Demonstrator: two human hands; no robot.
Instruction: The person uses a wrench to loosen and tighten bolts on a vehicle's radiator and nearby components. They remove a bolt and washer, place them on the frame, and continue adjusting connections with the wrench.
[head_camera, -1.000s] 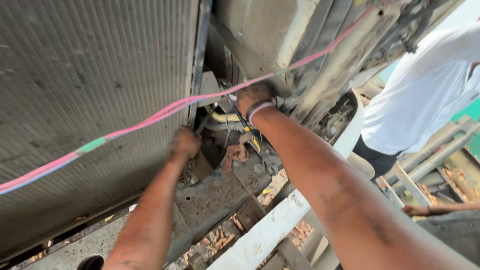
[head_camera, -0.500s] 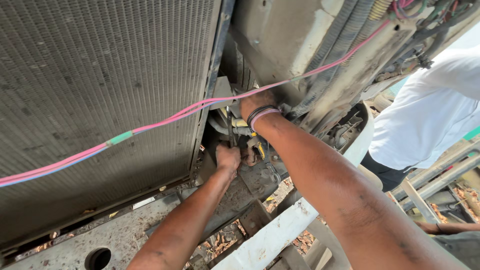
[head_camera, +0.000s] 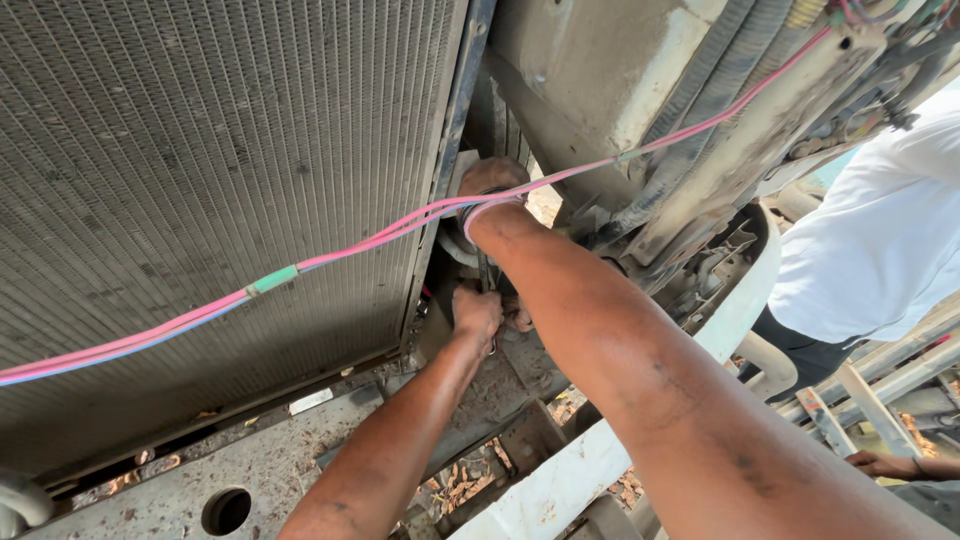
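My left hand (head_camera: 477, 314) reaches up into the dark gap between the finned radiator (head_camera: 220, 200) and the engine block (head_camera: 610, 70). Its fingers are curled tight around the lower end of a thin dark metal rod (head_camera: 484, 272). My right hand (head_camera: 492, 176), with a band on the wrist, goes deeper into the same gap just above. Its fingers are hidden behind the radiator's edge. A pink and blue cable (head_camera: 300, 262) with a green band runs across in front of both arms.
A dirty metal plate with a round hole (head_camera: 228, 510) lies under the radiator. A white-painted frame bar (head_camera: 560, 480) runs below my arms. A person in a white shirt (head_camera: 880, 250) stands at the right, their hand (head_camera: 885, 463) low by metal bars.
My left hand has moved right, from the radiator's lower edge into the gap under my right wrist, and closed there. My right hand has stayed in the gap.
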